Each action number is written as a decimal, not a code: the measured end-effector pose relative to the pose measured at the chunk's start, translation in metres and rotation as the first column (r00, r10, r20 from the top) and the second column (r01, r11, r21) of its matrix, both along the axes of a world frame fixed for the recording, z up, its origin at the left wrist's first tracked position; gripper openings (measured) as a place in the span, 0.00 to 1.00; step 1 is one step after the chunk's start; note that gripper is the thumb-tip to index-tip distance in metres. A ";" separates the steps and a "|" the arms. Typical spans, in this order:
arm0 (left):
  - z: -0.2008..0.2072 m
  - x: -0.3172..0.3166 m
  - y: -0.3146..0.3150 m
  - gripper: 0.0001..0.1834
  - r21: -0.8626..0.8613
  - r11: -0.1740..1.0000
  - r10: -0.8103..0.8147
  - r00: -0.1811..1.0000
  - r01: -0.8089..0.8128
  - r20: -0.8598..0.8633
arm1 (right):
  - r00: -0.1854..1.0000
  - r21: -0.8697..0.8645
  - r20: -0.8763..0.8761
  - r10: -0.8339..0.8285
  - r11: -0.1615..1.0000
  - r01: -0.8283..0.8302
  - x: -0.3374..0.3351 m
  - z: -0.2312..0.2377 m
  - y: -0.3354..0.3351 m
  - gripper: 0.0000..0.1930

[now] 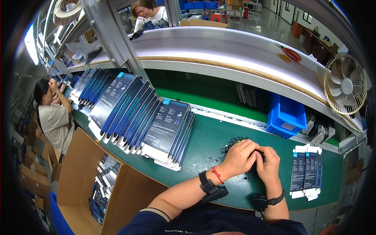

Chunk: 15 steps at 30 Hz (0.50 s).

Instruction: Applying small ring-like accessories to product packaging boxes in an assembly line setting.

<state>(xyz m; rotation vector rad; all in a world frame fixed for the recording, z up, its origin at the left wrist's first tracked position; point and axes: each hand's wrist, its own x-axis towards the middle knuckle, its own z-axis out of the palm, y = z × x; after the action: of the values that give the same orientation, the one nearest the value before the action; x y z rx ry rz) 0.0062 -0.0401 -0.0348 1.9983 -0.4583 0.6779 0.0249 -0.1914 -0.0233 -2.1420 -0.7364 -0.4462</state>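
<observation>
My left hand (238, 157) and my right hand (268, 163) meet over the green table (207, 137), fingertips pinched together. Between them shows a bit of something small and dark, mostly hidden by the fingers. Just beyond and left of my left hand lies a scatter of small black ring-like parts (217, 159); a few more dark bits lie under the hands. Both wrists wear black straps with a small black device, and the left one also has a red cord bracelet.
Rows of flat dark-blue printed cartons (164, 127) lean at left, and a few more cartons (305, 172) lie at right. An open cardboard box (135, 192) stands at lower left. Blue bins (286, 115), a shelf (219, 51), red-handled scissors (290, 54) and a fan (346, 86) are beyond. Two people work nearby.
</observation>
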 end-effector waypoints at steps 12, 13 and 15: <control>-0.004 0.002 0.000 0.10 0.021 1.000 0.007 1.000 -0.007 0.019 | 0.998 0.069 -0.064 -0.020 0.997 0.025 -0.001 0.004 0.003 0.04; -0.003 0.002 0.000 0.09 0.012 1.000 0.021 0.999 -0.022 0.025 | 0.999 0.058 -0.051 -0.014 0.998 0.017 -0.001 0.004 0.003 0.05; -0.002 0.003 -0.001 0.08 0.002 0.999 0.034 0.999 -0.034 0.030 | 0.999 0.046 -0.039 -0.008 0.999 0.010 0.000 0.003 0.002 0.05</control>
<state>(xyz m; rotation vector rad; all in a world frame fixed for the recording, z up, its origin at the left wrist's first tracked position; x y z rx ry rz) 0.0087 -0.0407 -0.0370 2.0048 -0.4433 0.7293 0.0250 -0.1890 -0.0199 -2.1061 -0.6884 -0.4217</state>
